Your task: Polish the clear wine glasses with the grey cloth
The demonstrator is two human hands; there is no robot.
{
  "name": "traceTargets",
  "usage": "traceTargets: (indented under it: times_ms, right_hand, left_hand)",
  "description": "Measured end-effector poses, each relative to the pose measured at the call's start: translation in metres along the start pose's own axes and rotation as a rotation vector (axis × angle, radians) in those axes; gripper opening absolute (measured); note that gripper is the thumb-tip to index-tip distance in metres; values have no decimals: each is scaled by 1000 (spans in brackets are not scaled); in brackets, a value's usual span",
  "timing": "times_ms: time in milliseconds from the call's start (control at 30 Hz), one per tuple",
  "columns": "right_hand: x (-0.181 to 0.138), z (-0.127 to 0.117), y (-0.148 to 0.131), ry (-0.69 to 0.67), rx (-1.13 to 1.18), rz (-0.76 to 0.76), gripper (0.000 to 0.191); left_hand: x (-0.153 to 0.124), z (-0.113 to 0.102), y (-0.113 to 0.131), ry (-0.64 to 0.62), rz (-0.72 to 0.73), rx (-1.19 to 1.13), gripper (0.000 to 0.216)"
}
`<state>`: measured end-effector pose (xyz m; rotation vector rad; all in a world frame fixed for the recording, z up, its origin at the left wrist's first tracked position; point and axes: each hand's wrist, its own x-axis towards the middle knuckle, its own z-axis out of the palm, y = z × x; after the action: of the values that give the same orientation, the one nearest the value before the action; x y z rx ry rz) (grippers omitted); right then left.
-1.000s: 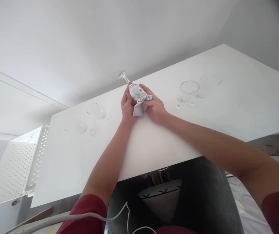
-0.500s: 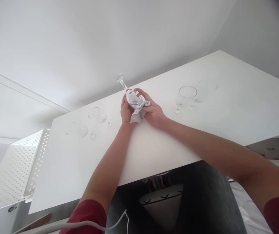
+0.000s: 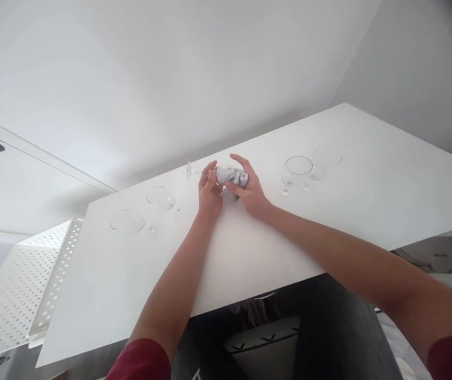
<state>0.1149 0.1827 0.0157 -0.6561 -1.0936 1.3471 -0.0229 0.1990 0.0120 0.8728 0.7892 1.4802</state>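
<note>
A stemmed wine glass (image 3: 190,171) lies sideways in the air above the white table (image 3: 233,248), its foot pointing left. My left hand (image 3: 210,194) grips it where the stem meets the bowl. At the bowl's open end my right hand (image 3: 254,192) presses a crumpled light-grey cloth (image 3: 236,178) to the glass, thumb on the near side and forefinger stretched out on the far side. Bunched cloth fills the bowl, and a loose end hangs below it. The fingers hide part of the bowl.
To the left stand two clear stemmed glasses, a nearer glass (image 3: 127,221) and a farther glass (image 3: 161,198). More clear glasses, including one with a distinct rim (image 3: 299,165), stand on the right. A white perforated rack (image 3: 47,279) is beyond the table's left end.
The glass has turned from slanting up and away to nearly level, foot now lower and left. My right hand has moved to the bowl's open end, and the cloth is bunched more tightly.
</note>
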Motion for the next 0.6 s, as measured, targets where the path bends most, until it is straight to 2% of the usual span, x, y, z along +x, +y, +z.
traceTargets:
  times_ms: [67,167,233,267,333,367,433,533,600]
  right_hand:
    - [3,-2,1,42,-46,-41,73]
    - [7,-5,2,96,-35,-35,60]
    - [9,-6,2,135,-31,-29,49]
    - [10,-6,2,146,-38,-25,45]
    - [10,-6,2,128,-56,-13,38]
    - [9,-6,2,102,-62,-3,36]
    - [9,-5,2,55,-58,20,32]
    - [9,-4,3,39,-31,59,30]
    - [11,-5,3,18,-27,74,32]
  left_hand:
    - [0,0,-1,-40,-16,-24,35]
    - [-5,2,-1,-55,-68,-45,37]
    - [-17,4,3,-37,-112,-51,40]
    - [-28,6,6,-29,-140,-46,41]
    - [-55,6,12,-39,-198,-3,60]
    - [-71,4,16,-49,-205,27,71]
    - [-100,-5,25,-48,-220,30,78]
    - [-126,-27,40,-22,-366,-35,67]
    - [-127,-40,50,-42,-527,-76,50]
